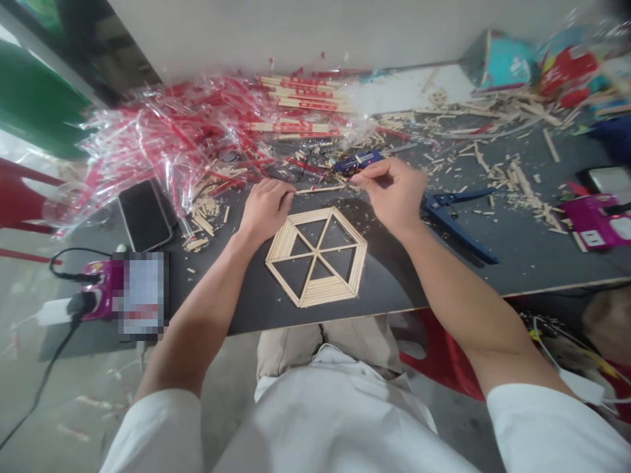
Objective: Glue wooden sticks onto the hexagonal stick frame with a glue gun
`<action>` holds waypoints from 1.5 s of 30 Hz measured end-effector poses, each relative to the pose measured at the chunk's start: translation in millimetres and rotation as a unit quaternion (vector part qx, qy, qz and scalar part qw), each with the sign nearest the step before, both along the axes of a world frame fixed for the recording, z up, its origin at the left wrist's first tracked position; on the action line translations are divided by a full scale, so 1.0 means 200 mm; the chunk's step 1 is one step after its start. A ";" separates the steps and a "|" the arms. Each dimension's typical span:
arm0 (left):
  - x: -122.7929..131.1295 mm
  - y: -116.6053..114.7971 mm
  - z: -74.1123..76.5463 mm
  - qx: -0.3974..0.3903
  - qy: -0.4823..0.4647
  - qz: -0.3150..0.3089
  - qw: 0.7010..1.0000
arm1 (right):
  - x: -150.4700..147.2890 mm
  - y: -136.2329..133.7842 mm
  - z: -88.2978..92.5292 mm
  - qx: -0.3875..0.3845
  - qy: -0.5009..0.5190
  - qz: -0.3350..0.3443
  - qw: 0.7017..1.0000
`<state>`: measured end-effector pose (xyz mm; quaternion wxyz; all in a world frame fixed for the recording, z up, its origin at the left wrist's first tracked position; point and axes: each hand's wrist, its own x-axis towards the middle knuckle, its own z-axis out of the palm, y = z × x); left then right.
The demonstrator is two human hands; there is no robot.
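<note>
Wooden stick (320, 189) pinched in left hand (266, 210); right hand (389, 194) curled against blue glue gun (357, 163), grasp unclear; hexagonal stick frame (315, 255) below, on surface (394, 282).

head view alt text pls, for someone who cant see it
The left hand pinches a thin wooden stick whose other end nears the right hand, just above a hexagonal frame of wooden sticks on a black tabletop. A small blue tool sits by that hand, amid scattered wood pieces and red-printed plastic wrappers.
</note>
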<state>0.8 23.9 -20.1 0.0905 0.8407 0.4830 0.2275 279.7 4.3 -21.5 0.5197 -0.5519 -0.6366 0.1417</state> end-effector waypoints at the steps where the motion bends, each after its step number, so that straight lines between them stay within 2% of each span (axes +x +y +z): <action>1: 0.00 0.00 0.00 -0.001 -0.001 -0.001 1.000 | 0.00 0.00 -0.01 -0.013 0.012 0.005 1.000; 5: 0.00 0.00 0.01 0.002 -0.001 -0.001 1.000 | -0.01 0.00 0.00 -0.048 0.036 0.048 0.997; 8: -0.01 0.00 0.01 0.008 0.000 -0.002 1.000 | -0.02 -0.02 0.02 -0.060 0.030 0.054 0.996; 13: -0.01 0.00 0.00 0.021 -0.008 -0.003 1.000 | -0.01 0.00 0.00 -0.044 0.051 0.040 0.997; 20: -0.01 0.00 0.00 0.022 -0.013 -0.004 1.000 | -0.02 0.01 -0.02 -0.025 0.105 0.101 0.989; 26: -0.01 0.00 0.00 0.002 0.003 0.006 1.000 | -0.03 -0.01 0.00 -0.057 0.115 0.066 0.990; 32: -0.02 0.00 0.01 -0.008 0.016 0.011 1.000 | -0.04 -0.03 0.04 -0.081 0.103 0.093 0.987; 40: -0.01 -0.02 0.04 -0.007 0.041 0.016 0.999 | -0.03 0.00 -0.04 -0.105 0.099 0.074 0.987; 45: -0.01 -0.03 0.06 0.033 0.049 0.030 0.998 | -0.03 -0.01 -0.04 -0.089 0.069 0.103 0.988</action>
